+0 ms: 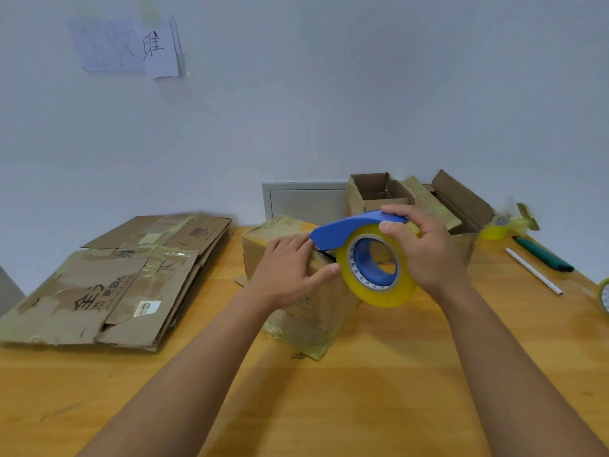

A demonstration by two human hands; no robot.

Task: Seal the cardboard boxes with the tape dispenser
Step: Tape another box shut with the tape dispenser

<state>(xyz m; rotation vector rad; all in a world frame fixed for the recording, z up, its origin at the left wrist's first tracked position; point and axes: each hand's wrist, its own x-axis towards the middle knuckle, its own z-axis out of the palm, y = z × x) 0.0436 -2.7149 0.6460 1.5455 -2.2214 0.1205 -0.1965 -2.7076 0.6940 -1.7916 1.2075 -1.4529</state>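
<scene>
Flattened cartons (108,282) left of box (296,311), pens (540,258) right.

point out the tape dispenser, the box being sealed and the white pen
tape dispenser (357,229), head view, on its blue handle
box being sealed (324,301), head view, on its near side wall
white pen (534,271), head view, on the middle of its barrel

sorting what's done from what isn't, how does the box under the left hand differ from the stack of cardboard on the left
The box is folded up into shape; the cardboard stack lies flattened. The left hand rests on the box beside the tape dispenser, held by the right hand; nothing touches the stack. Both are worn brown cardboard carrying old tape.
</scene>
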